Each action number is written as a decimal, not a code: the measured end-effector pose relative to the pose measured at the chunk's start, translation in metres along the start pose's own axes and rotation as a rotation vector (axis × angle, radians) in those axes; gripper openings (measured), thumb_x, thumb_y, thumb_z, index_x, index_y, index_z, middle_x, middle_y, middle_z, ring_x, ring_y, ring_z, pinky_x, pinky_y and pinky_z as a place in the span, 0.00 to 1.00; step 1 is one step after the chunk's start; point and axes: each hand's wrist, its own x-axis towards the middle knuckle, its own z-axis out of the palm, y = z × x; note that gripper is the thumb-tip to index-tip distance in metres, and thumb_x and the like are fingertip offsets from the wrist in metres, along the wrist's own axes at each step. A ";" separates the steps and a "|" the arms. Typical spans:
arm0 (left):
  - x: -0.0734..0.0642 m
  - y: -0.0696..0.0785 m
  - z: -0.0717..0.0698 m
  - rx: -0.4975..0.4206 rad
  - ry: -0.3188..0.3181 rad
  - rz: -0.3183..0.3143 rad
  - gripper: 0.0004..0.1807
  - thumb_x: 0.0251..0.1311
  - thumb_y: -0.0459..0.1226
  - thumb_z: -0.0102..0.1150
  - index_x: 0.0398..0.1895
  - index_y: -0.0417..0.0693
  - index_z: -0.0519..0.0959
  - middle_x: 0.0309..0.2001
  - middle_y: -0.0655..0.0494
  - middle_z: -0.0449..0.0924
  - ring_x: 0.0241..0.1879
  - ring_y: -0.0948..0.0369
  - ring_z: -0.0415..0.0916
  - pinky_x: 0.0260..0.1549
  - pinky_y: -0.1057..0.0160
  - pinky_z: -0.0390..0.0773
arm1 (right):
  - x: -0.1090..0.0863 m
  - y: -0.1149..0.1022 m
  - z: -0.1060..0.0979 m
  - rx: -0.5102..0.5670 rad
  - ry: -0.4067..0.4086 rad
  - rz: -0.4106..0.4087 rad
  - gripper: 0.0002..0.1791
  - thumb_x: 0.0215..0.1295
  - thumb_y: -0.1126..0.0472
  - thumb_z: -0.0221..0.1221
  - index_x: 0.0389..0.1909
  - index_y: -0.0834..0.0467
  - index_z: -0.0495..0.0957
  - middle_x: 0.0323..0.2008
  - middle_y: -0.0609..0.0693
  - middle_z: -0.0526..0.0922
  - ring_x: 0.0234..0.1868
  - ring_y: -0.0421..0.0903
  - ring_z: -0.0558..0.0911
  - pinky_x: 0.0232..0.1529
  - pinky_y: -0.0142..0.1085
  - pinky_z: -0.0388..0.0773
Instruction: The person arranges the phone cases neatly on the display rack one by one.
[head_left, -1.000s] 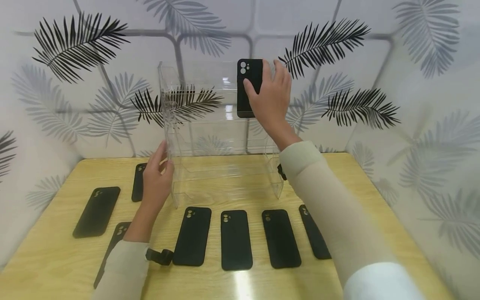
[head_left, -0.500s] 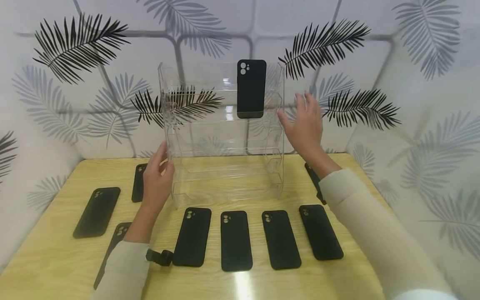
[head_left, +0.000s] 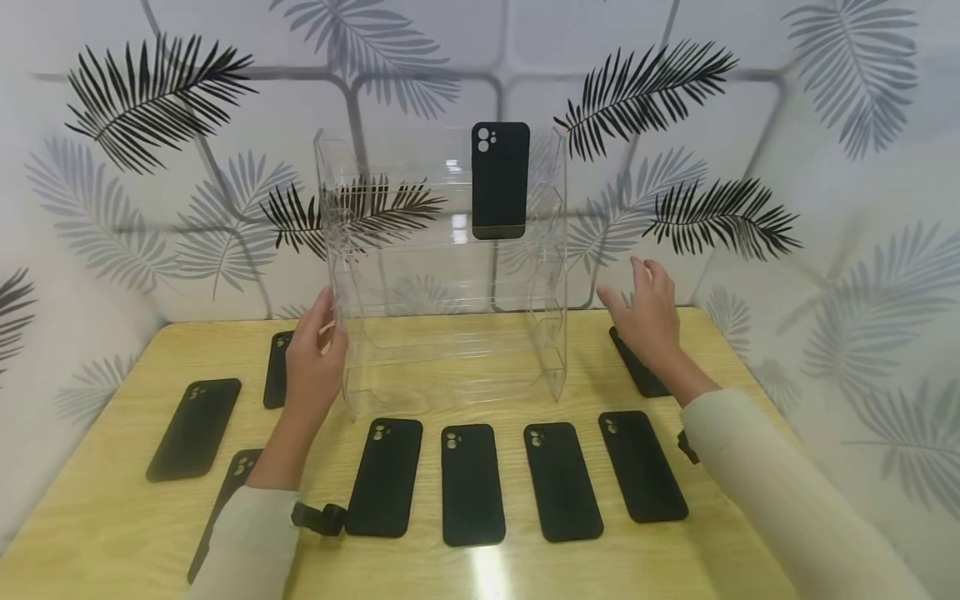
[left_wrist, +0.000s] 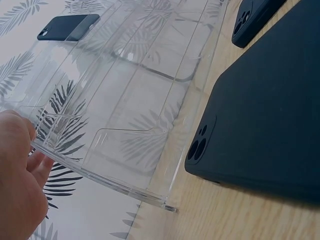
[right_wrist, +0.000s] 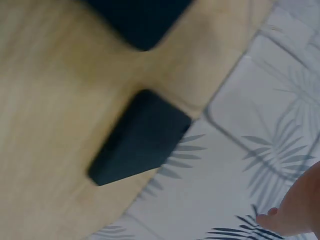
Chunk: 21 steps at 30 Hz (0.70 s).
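A clear acrylic tiered display rack (head_left: 450, 337) stands upright at the back of the table. On its upper tier leans a black phone case (head_left: 498, 179) with camera cut-outs at its top left. My left hand (head_left: 313, 358) grips the rack's left side panel, thumb and fingers on either side of its edge in the left wrist view. Nothing is in my right hand (head_left: 645, 317), which hovers to the right of the rack with fingers loosely bent. Just below it, partly covered by that hand, lies another black phone case (head_left: 641, 371).
Several black phone cases lie in front of the rack, among them one near the middle (head_left: 473, 485). More lie on the left, including one case (head_left: 193, 429) and another partly under my left forearm (head_left: 225, 508). A leaf-patterned wall covering (head_left: 847, 275) rises behind the wooden table (head_left: 97, 533).
My right hand has let go of the phone case on the upper tier and moved right and down. The case stays on the rack. My left hand keeps its place on the side panel.
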 end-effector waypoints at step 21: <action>-0.001 -0.002 0.001 0.017 -0.003 -0.001 0.31 0.75 0.36 0.45 0.79 0.60 0.58 0.72 0.52 0.67 0.69 0.53 0.67 0.69 0.48 0.70 | -0.010 0.086 0.030 -0.190 -0.400 0.052 0.55 0.73 0.36 0.52 0.80 0.65 0.35 0.75 0.75 0.47 0.74 0.75 0.49 0.68 0.71 0.57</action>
